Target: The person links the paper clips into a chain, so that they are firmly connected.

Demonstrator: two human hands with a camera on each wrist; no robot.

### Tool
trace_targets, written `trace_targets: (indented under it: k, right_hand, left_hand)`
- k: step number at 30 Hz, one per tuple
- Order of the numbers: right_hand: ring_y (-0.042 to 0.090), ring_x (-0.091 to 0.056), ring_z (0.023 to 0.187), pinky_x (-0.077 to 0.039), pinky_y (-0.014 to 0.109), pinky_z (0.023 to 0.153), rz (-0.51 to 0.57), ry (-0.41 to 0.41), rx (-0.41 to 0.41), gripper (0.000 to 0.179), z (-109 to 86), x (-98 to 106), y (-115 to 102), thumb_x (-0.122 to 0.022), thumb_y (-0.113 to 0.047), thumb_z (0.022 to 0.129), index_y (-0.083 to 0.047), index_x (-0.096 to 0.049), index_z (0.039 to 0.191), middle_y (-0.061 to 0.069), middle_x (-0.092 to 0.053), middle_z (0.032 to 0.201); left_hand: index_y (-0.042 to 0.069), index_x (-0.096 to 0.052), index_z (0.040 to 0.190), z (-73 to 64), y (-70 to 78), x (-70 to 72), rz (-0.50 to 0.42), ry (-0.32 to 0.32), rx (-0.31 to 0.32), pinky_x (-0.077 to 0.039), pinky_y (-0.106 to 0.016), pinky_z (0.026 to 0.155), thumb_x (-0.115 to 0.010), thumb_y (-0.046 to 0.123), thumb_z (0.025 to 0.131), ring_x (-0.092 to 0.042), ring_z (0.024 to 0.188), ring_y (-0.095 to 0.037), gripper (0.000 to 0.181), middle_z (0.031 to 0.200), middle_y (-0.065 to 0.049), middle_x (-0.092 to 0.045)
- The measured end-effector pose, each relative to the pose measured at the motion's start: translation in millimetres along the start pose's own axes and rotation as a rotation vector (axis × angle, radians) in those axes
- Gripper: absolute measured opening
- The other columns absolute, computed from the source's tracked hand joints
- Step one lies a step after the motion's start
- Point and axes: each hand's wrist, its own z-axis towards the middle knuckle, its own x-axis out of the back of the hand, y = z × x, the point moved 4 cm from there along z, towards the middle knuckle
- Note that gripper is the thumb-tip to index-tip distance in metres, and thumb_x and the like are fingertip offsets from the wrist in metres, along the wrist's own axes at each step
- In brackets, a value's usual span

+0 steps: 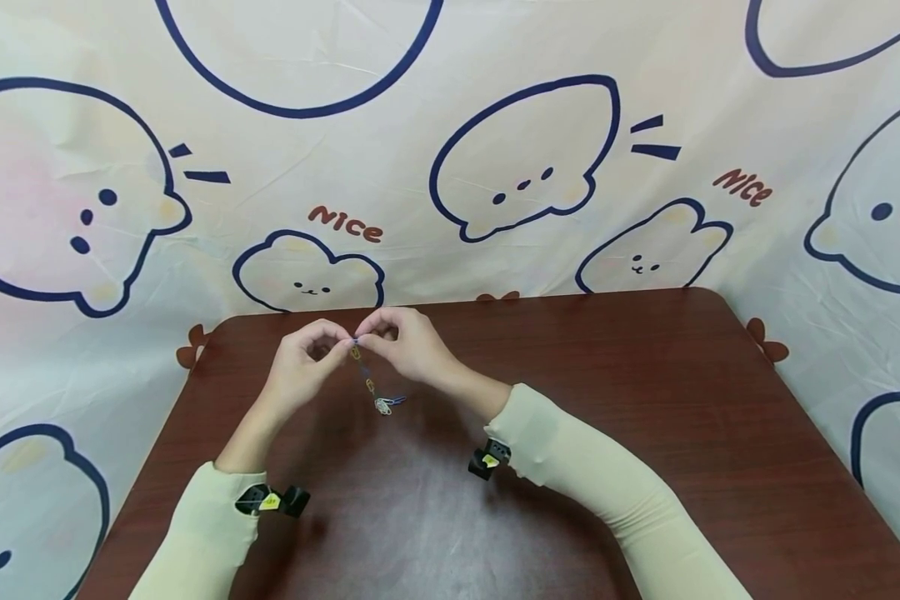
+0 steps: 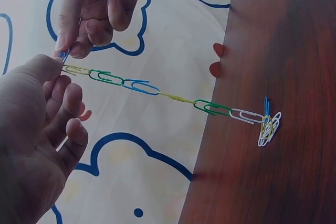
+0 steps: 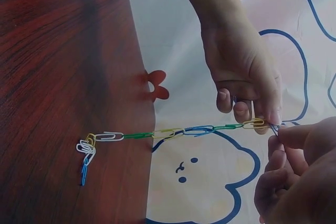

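A chain of linked paper clips (image 2: 139, 86) in yellow, green, blue and white hangs from between my two hands, held over the table. At its top is a blue paper clip (image 2: 63, 55), mostly covered by fingertips. My left hand (image 1: 305, 360) pinches this blue clip between thumb and finger, right where a yellow paper clip (image 3: 254, 124) links on. From the other side, my right hand (image 1: 412, 343) pinches the same blue clip, its fingertips almost meeting the left ones. The chain's lower end bunches up in white clips (image 2: 269, 129), with a blue clip (image 3: 84, 171) sticking out.
The dark brown wooden table (image 1: 645, 433) spreads below both hands. A pale cloth (image 1: 510, 50) printed with cartoon outlines stands behind it and along the sides. Each sleeve cuff carries a small black wrist camera (image 1: 489, 458).
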Motion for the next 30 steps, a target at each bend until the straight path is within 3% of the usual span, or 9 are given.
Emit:
trace_targets:
  k: [5,12,16,23,30]
  right_hand:
    - [0.014,-0.056,0.073,-0.046,0.021,0.062,0.014,-0.029,-0.019,0.009,0.2,-4,4,-0.072,-0.017,0.097,-0.009,-0.073,0.102,-0.001,-0.068,0.087]
    - [0.016,-0.057,0.075,-0.047,0.022,0.065,-0.006,-0.112,-0.037,0.011,-5.0,-6,22,-0.076,-0.012,0.093,-0.008,-0.072,0.102,0.000,-0.067,0.089]
    - [0.016,-0.057,0.078,-0.048,0.023,0.068,-0.054,-0.151,-0.063,0.015,-11.3,-2,38,-0.074,-0.008,0.093,-0.005,-0.071,0.107,0.001,-0.066,0.091]
    - [0.016,-0.061,0.085,-0.051,0.027,0.076,-0.103,-0.186,-0.121,0.017,-27.4,16,65,-0.073,-0.009,0.094,-0.003,-0.071,0.109,0.002,-0.068,0.096]
    - [0.015,-0.061,0.084,-0.051,0.029,0.076,-0.156,-0.169,-0.151,0.018,-38.1,44,85,-0.071,-0.008,0.093,0.000,-0.070,0.110,0.002,-0.068,0.095]
  left_hand:
    - [-0.008,-0.066,0.097,-2.5,-1.9,3.0,0.012,0.008,0.006,-0.047,-0.020,0.060,-0.066,-0.005,0.095,-0.055,0.066,-0.012,0.004,0.078,-0.011,-0.063]
    - [-0.003,-0.067,0.098,-2.8,-32.2,7.9,0.009,0.031,0.029,-0.045,-0.021,0.057,-0.068,0.000,0.096,-0.054,0.065,-0.013,0.004,0.078,-0.006,-0.062]
    - [-0.001,-0.068,0.097,-0.6,-31.8,10.8,0.006,0.021,0.017,-0.047,-0.022,0.058,-0.070,0.007,0.097,-0.056,0.066,-0.015,0.008,0.079,-0.004,-0.063]
    - [0.005,-0.069,0.097,13.7,-9.9,7.3,0.067,-0.058,-0.020,-0.049,-0.025,0.062,-0.070,0.011,0.097,-0.056,0.069,-0.019,0.006,0.083,-0.003,-0.064]
    - [0.007,-0.068,0.095,51.1,42.9,-6.7,0.085,-0.142,-0.180,-0.047,-0.026,0.063,-0.070,0.014,0.097,-0.056,0.072,-0.018,0.008,0.084,-0.001,-0.063]
